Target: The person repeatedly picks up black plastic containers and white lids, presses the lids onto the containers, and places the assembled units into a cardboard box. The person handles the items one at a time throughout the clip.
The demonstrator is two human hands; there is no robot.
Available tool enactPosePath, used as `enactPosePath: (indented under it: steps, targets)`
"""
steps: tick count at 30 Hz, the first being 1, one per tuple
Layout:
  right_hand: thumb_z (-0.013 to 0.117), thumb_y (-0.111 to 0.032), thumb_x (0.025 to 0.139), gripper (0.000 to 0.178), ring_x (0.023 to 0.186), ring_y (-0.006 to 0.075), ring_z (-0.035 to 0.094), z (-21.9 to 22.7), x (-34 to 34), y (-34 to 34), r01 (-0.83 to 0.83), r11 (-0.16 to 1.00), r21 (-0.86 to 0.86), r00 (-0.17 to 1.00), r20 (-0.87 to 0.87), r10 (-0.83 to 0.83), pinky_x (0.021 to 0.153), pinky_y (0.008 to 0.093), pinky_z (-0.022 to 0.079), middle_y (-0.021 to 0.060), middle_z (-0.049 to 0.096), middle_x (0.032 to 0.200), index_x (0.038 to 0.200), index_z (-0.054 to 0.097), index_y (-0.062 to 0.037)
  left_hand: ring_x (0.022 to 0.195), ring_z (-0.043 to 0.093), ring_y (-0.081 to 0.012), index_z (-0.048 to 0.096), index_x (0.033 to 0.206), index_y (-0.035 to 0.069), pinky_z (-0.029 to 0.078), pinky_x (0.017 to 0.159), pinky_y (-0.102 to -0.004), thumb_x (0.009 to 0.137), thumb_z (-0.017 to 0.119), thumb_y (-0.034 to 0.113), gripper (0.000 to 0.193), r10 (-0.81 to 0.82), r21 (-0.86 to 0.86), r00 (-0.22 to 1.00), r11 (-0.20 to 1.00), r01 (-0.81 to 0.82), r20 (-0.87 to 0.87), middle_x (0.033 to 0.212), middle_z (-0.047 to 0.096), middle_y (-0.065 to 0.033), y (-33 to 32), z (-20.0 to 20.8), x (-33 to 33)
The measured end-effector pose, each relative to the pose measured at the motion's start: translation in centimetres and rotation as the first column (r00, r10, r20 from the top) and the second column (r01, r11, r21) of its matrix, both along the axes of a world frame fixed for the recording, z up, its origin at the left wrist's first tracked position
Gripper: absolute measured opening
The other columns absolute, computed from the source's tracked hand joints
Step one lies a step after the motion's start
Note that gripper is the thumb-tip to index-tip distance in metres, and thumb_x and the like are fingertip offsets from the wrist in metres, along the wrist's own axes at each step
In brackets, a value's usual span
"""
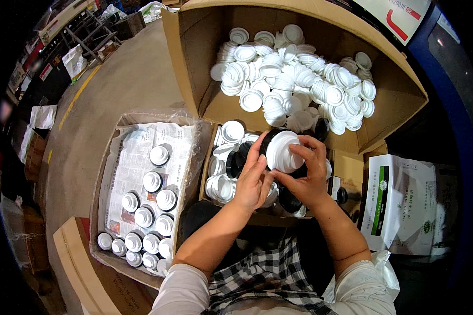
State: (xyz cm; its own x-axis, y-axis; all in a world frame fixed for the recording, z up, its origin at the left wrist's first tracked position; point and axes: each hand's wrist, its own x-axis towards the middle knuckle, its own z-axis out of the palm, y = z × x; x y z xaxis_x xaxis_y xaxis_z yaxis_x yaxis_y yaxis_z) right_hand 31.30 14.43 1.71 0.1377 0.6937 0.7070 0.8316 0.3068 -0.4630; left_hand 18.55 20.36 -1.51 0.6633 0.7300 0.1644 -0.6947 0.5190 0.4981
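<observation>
Both hands, left (253, 181) and right (306, 176), wrists bent inward, clasp one white cap (284, 150) over a small box (347, 170).

Your forearms come up from the lower edge bare, with no gloves, rings or watch showing on your left hand (253, 181) or your right hand (309, 176). Light grey-white sleeves (181, 291) are pushed up past your elbows. Over your lap lies black-and-white checked cloth (265, 281), creased in soft folds.
</observation>
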Motion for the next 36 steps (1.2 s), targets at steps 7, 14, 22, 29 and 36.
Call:
enactPosePath:
  steps: [7, 14, 22, 29, 36]
  targets:
    - [0.082, -0.024, 0.056, 0.059, 0.099, 0.0300, 0.047, -0.1, -0.3, 0.0, 0.002, 1.000, 0.021, 1.000, -0.030, -0.002, 0.080, 0.0398, 0.041, 0.0127, 0.048, 0.109, 0.105, 0.053, -0.0116, 0.115, 0.042, -0.0148, 0.018, 0.139, 0.009, 0.037, 0.090, -0.0227, 0.095, 0.035, 0.018, 0.048, -0.002, 0.014, 0.999, 1.000, 0.003, -0.043, 0.131, 0.038, -0.0093, -0.3, 0.6, -0.2]
    - [0.081, -0.020, 0.056, 0.056, 0.099, 0.0329, 0.046, -1.5, -0.6, 0.5, -0.006, 1.000, 0.014, 1.000, -0.024, 0.007, 0.083, 0.0413, 0.040, 0.0136, 0.047, 0.110, 0.103, 0.052, -0.0119, 0.117, 0.040, -0.0185, 0.024, 0.133, 0.004, 0.034, 0.096, -0.0300, 0.089, 0.051, 0.018, 0.053, 0.252, 0.329, 0.955, 0.925, -0.191, -0.155, 0.129, 0.038, -0.0110, -0.2, -1.0, 0.7]
    - [0.076, -0.039, 0.063, 0.097, 0.123, 0.0311, 0.034, -3.0, 1.4, 1.6, -0.176, 0.961, -0.214, 0.967, -0.222, 0.127, 0.101, 0.0410, 0.028, 0.0173, 0.033, 0.133, 0.137, 0.023, -0.0055, 0.109, 0.048, -0.0174, 0.035, 0.128, 0.000, 0.038, 0.093, -0.0299, 0.081, 0.063, 0.007, 0.055, 0.316, 0.331, 0.891, 0.921, -0.205, -0.326, 0.120, 0.048, -0.0102, 1.0, -1.3, 0.8]
    - [0.044, -0.047, 0.089, 0.057, 0.093, 0.0192, 0.054, -4.5, 2.3, 3.2, -0.372, 0.923, -0.097, 0.176, -0.984, -0.033, 0.088, 0.0308, 0.039, 0.0096, 0.055, 0.104, 0.118, 0.047, 0.0018, 0.108, 0.048, -0.0174, 0.038, 0.128, 0.000, 0.039, 0.093, -0.0296, 0.077, 0.064, -0.003, 0.057, 0.378, 0.460, 0.849, 0.868, -0.187, -0.368, 0.120, 0.049, -0.0098, 0.0, -2.7, 2.0]
    - [0.037, -0.041, 0.094, 0.049, 0.074, 0.0138, 0.047, -5.4, 1.7, 3.4, 0.056, 0.981, -0.184, 0.626, -0.759, -0.178, 0.072, 0.0276, 0.038, 0.0050, 0.055, 0.078, 0.087, 0.057, 0.0035, 0.105, 0.050, -0.0165, 0.039, 0.126, -0.001, 0.039, 0.092, -0.0288, 0.077, 0.065, 0.000, 0.055, 0.488, 0.557, 0.783, 0.800, -0.225, -0.386, 0.117, 0.051, -0.0094, -0.9, -4.4, 2.7]
